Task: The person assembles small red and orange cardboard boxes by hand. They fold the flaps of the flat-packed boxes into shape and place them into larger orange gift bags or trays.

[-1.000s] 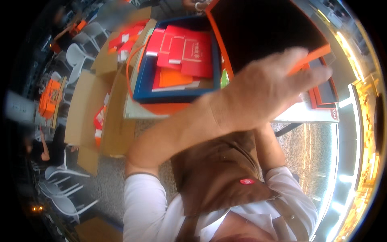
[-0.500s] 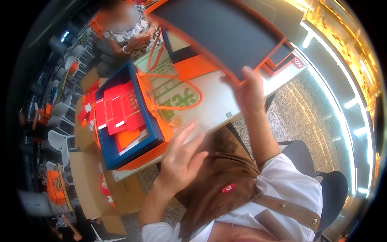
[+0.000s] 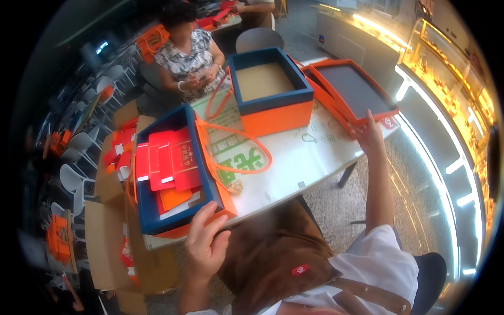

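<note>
My right hand grips the near corner of an orange box lid with a dark grey inside, at the table's right end. The lid rests upturned on another orange lid. My left hand is open and holds nothing, its fingers spread beside the near corner of an orange box with a dark blue inner wall. That box holds red flattened cartons and has an orange strap handle. A second orange box with a blue rim stands farther back, its beige bottom showing.
The white table has green printing. A brown cardboard carton with red packaging stands left of it. Across the table sits a person, hands together. A grey chair stands behind the table, and a lit glass counter at the right.
My right hand has lowered the lid from above the table onto the other lid at the right, uncovering the second box. My left hand has moved down and left.
</note>
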The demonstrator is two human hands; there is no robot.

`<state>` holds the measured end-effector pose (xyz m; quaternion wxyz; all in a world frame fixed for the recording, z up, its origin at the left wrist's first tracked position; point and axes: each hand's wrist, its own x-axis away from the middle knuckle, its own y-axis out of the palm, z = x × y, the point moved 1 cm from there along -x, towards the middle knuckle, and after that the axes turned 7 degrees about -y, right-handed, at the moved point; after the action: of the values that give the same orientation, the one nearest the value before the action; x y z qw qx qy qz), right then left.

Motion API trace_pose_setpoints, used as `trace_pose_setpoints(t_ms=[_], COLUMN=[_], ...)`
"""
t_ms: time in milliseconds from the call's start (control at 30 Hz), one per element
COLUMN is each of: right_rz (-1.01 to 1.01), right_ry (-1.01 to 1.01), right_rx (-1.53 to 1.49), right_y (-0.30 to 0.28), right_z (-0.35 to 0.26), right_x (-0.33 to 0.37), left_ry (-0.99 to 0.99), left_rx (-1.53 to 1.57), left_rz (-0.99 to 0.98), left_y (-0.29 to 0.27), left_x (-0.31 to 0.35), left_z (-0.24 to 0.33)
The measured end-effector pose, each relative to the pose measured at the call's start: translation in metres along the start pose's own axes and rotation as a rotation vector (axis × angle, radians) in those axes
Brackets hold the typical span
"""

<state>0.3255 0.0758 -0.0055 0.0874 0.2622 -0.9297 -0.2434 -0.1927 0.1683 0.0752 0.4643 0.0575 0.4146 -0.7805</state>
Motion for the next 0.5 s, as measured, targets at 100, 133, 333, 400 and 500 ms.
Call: trace_pose_setpoints(t_ms=[100,133,333,400,500], right_rz=[0.059,0.067,-0.079,-0.26,-0.476], right_ry=[0.068,0.073,0.006,0.012,-0.026], right_rx=[0.157,0.236,0.431,0.4,0.432], right_y=[-0.006,-0.009,0.02,0.046,0.1], right_z=[-0.003,0.0,0.024,0.036,0.052], right_x=[0.042,0.054,0.129,0.141,0.161], left_ry=[-0.035,-0.058,-0.216,-0.312,-0.526], left_rx=[-0.035,-0.046,-0.375,-0.302,-0.024], left_rz=[0.122,0.154,0.522,0.642,0.635], left_y=[-0.02,-0.029,-0.097,-0.112,-0.115], left_x=[0.005,0.009,0.035,0.046,0.059], left_z=[-0.012,-0.017,-0.07,-0.104,-0.14])
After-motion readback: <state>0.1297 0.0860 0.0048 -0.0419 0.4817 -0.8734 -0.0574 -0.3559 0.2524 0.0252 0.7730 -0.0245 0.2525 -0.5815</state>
